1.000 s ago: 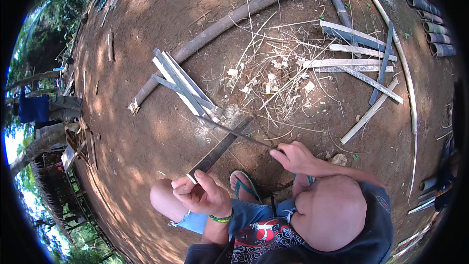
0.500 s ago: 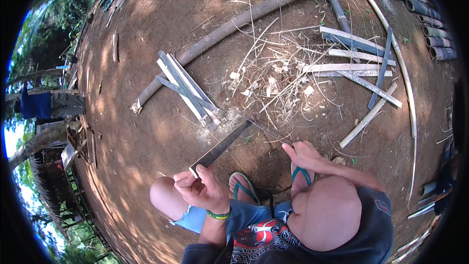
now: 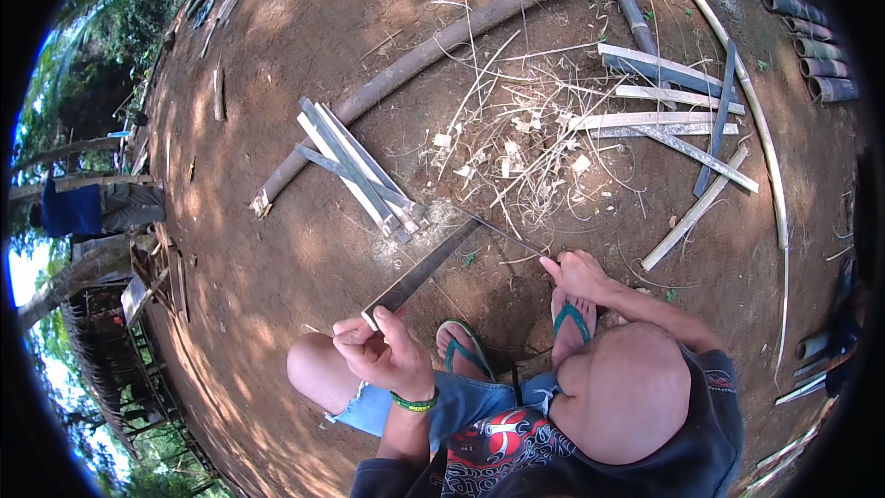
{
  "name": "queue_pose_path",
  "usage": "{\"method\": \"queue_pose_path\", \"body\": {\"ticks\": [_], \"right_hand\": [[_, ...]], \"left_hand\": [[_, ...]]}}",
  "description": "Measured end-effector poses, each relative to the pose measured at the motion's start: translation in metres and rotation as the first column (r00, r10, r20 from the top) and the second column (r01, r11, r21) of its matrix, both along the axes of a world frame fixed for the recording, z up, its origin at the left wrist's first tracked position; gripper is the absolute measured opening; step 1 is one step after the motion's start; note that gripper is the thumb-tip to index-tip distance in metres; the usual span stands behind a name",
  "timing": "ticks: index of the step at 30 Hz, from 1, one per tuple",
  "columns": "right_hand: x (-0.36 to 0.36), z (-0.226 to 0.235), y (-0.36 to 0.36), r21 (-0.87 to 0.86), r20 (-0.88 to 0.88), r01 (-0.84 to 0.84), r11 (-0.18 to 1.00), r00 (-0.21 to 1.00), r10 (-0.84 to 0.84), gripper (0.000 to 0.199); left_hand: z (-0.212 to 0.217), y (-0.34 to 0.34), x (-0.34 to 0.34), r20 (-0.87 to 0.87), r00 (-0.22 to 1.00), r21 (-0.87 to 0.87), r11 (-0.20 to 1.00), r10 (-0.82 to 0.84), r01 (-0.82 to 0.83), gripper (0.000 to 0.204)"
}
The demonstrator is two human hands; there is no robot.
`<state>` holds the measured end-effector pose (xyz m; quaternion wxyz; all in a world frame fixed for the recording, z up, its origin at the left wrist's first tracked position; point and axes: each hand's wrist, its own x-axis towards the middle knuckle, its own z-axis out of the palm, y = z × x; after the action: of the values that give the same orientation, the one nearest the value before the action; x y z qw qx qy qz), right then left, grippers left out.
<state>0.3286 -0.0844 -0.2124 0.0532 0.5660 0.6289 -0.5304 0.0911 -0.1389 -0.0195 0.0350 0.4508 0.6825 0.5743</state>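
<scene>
My left hand (image 3: 383,350) grips the near end of a long flat bamboo slat (image 3: 419,272), which slants up and to the right over the bare earth. My right hand (image 3: 576,272) holds a thin dark blade-like strip (image 3: 502,232) that reaches left to the slat's far end. Whether it is a knife or a sliver, I cannot tell. Both hands are just above my feet in green-strapped sandals (image 3: 461,343). A green band circles my left wrist.
A bundle of split slats (image 3: 355,166) lies just beyond the held slat. A long bamboo pole (image 3: 442,41) crosses the ground behind it. Shavings (image 3: 516,148) and more split pieces (image 3: 664,115) lie right, cut tubes (image 3: 816,41) far right. A person in blue (image 3: 78,207) is far left.
My right hand has shifted slightly right and away with the thin strip. My left hand keeps its grip on the slat, which has barely moved.
</scene>
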Motion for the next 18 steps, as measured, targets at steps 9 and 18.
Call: {"method": "queue_pose_path", "body": {"ticks": [9, 18], "right_hand": [[0.022, -0.009, 0.016, 0.062, 0.076, -0.056, 0.997, 0.996, 0.051, 0.072], [0.010, -0.009, -0.005, 0.130, -0.084, -0.051, 0.990, 0.994, 0.062, 0.065]], "left_hand": [[0.005, -0.002, -0.005, 0.020, 1.000, -0.019, 1.000, 0.013, -0.012, 0.026], [-0.001, -0.013, -0.013, 0.071, 0.996, 0.004, 0.999, 0.046, -0.046, 0.026]]}}
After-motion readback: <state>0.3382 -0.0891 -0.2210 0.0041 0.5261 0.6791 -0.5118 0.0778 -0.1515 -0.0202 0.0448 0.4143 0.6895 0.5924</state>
